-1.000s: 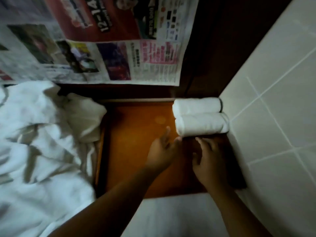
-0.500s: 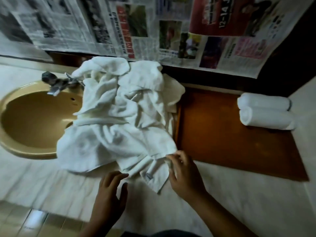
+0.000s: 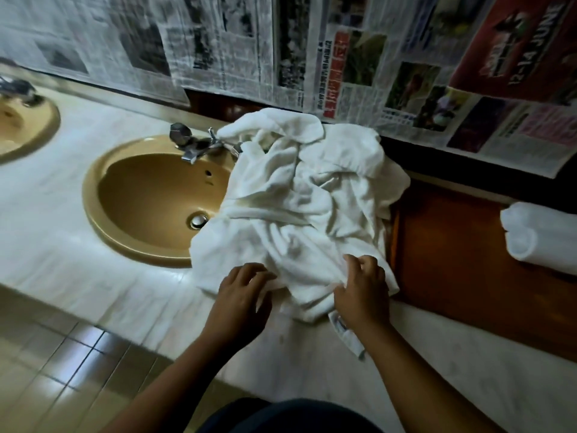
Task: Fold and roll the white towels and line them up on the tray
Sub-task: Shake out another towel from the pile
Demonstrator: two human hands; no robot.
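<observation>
Hands side by side, a little apart, at the near edge of a pile (image 3: 299, 207) of loose white towels. The left hand (image 3: 242, 295) lies palm down with its fingers bent onto the cloth. Motion blur hides whether they grip the cloth or only press on it. The right hand (image 3: 363, 290) has thumb and fingers curled into the pile's near right corner, pinching a fold of towel. A white label (image 3: 346, 334) sticks out from under that hand, beside the wrist, and lies flat on the counter (image 3: 62, 245).

The pile is crumpled and unfolded. It sits on the pale counter, its left side draped over the right rim of a tan sink (image 3: 150, 198) and its right side hanging over the left edge of a brown wooden tray (image 3: 452, 245). At the tray's far right end lie two rolls (image 3: 537, 239) of white towel, touching along their length, well apart from the hands and partly cut off by the frame.

A metal tap (image 3: 199, 145) stands at the back of the sink, just beside the pile. A second sink (image 3: 22, 120) shows at the far left. Sheets of newspaper (image 3: 312, 51) cover the wall behind the counter. Glossy floor tiles (image 3: 46, 370) fill the lower left corner, and dark clothing (image 3: 290, 417) shows at the bottom between the forearms.
</observation>
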